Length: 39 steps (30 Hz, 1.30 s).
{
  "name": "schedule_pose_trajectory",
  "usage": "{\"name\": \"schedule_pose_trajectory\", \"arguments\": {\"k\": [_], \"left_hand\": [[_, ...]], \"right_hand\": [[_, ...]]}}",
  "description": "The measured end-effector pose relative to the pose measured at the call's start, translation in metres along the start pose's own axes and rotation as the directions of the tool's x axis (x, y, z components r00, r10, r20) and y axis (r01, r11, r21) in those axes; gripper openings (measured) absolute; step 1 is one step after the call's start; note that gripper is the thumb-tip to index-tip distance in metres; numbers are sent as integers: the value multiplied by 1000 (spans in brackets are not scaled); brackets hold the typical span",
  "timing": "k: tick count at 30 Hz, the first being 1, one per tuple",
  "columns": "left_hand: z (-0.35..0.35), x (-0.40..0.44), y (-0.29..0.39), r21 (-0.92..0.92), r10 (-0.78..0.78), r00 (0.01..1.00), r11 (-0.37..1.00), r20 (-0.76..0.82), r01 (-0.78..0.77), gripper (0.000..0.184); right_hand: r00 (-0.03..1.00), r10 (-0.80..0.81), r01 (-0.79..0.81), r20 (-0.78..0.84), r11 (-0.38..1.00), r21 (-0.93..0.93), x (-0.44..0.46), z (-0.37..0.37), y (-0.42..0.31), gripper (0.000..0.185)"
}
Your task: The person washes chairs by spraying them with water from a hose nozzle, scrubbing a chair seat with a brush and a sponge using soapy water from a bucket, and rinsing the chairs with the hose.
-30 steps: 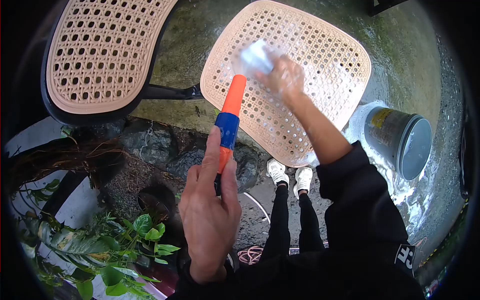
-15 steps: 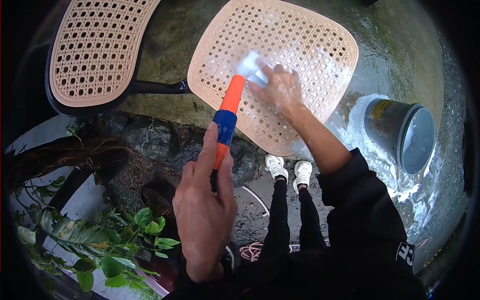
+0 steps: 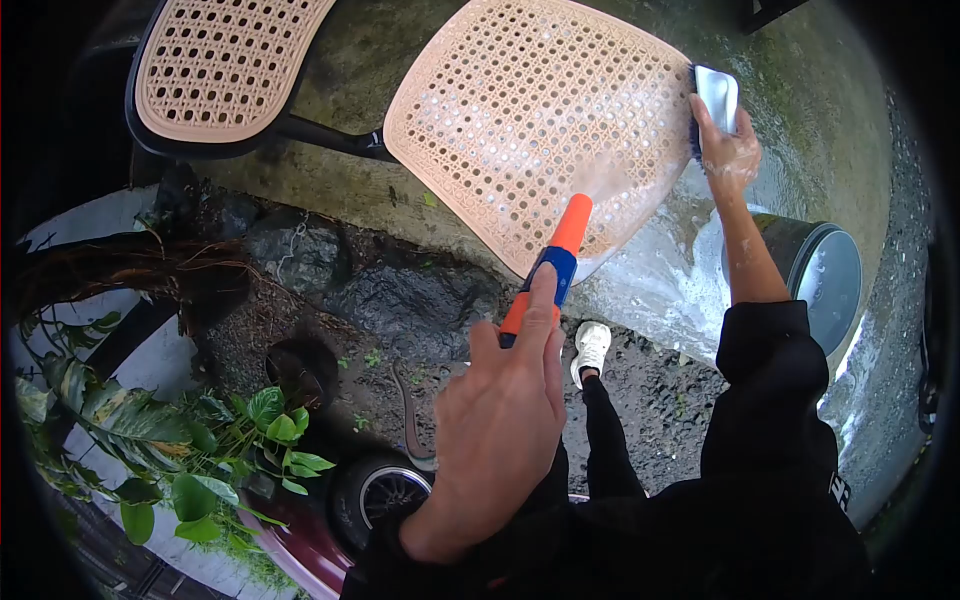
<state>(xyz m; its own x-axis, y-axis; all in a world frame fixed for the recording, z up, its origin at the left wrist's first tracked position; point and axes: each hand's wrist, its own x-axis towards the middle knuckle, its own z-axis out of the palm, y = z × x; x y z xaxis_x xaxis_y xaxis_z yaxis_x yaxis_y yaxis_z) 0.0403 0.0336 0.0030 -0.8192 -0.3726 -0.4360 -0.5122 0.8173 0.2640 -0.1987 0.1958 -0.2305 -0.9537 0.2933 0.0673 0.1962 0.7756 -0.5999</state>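
The right hand (image 3: 733, 158) grips the brush (image 3: 716, 100) lengthwise beside the woven seat's (image 3: 540, 110) right edge — bristles facing it — the left hand (image 3: 505, 425) clasping the nozzle (image 3: 572, 225) aimed seatward.

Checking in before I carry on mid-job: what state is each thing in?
Left hand: closed round the nozzle
Nozzle: spraying mist over the seat
Right hand: gripping the brush
Brush: bristles towards the seat's edge, contact unclear
Seat: wet, patches of suds
Backrest: no suds visible
Bucket: contents unclear
Floor: wet, suds near bucket
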Motion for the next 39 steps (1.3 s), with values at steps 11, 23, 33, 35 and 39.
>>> {"name": "schedule_pose_trajectory", "arguments": {"k": [11,23,33,35,39], "left_hand": [[54,-2,38,-34,106,965,994,242,-101,57],[88,2,57,5,105,979,994,174,-107,43],[86,4,57,27,60,987,998,146,-65,40],[85,6,54,37,43,992,998,121,-48,39],[79,9,51,50,36,999,998,35,-37,39]], "right_hand": [[978,202,-202,58,979,10,-95,-76,176,57],[865,410,-491,288,810,321,-121,-59,195,57],[888,-340,270,310,930,248,-85,-65,77,85],[819,-451,403,354,892,205,-82,-63,53,81],[774,-324,368,544,929,31,-80,-63,53,73]]}}
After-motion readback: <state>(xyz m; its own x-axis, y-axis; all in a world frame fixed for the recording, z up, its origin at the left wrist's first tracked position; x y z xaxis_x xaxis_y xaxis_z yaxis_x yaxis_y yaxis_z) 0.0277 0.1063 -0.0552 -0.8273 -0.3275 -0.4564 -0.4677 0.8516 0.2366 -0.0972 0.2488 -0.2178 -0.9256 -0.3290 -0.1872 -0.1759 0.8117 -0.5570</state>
